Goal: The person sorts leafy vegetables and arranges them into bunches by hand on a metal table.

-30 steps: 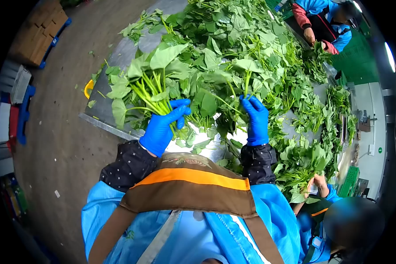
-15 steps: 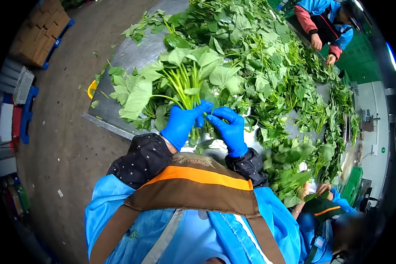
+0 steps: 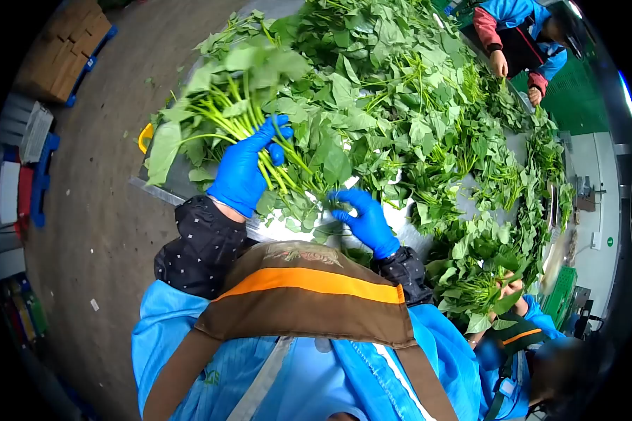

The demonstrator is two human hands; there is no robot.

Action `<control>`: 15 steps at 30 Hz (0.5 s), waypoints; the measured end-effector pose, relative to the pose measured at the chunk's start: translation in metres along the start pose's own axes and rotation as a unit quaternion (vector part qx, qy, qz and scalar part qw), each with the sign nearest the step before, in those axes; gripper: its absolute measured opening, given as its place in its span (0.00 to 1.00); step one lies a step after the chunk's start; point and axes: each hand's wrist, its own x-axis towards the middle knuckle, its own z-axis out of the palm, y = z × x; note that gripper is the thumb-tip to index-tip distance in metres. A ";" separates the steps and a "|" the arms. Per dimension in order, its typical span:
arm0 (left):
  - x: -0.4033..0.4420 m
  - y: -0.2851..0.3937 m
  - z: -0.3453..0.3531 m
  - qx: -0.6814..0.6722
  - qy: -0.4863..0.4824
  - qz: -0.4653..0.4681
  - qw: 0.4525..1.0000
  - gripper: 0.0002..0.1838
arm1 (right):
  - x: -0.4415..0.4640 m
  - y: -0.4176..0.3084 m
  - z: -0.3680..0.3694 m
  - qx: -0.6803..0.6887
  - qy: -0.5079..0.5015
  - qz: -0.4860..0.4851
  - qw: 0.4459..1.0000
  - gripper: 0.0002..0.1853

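Note:
My left hand (image 3: 242, 172), in a blue glove, is closed around the stems of a bunch of leafy greens (image 3: 221, 116). The bunch tilts up and left, its heart-shaped leaves smeared by motion and its stem ends sticking out below my fingers. To the right, my gloved right hand (image 3: 366, 223) is apart from the bunch. Its thumb and forefinger are spread beside some loose leaves, with nothing plainly gripped. Under and beyond both hands, a thick heap of leafy greens (image 3: 372, 77) covers much of the metal table (image 3: 154, 188).
A co-worker's hands (image 3: 499, 63) are at the table's far right edge. Another co-worker (image 3: 516, 365) handles greens close on my right. A yellow rim (image 3: 145, 138) shows beside the table's left edge. Boxes (image 3: 63, 52) stand on a blue pallet at the far left.
My left hand has swung left and up with the bunch, away from my right hand. My right hand has dropped slightly and its fingers have parted from the stems.

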 end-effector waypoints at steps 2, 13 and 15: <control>-0.002 -0.012 0.005 0.021 -0.005 -0.020 1.000 0.17 | 0.017 -0.028 -0.012 0.073 0.078 0.041 0.993 0.27; -0.011 -0.034 -0.003 0.081 -0.038 0.024 0.996 0.23 | 0.032 -0.045 -0.033 0.356 0.287 0.055 0.887 0.11; -0.008 -0.054 -0.012 -0.011 -0.102 0.021 0.994 0.21 | 0.030 -0.061 -0.033 0.387 0.208 0.033 0.898 0.11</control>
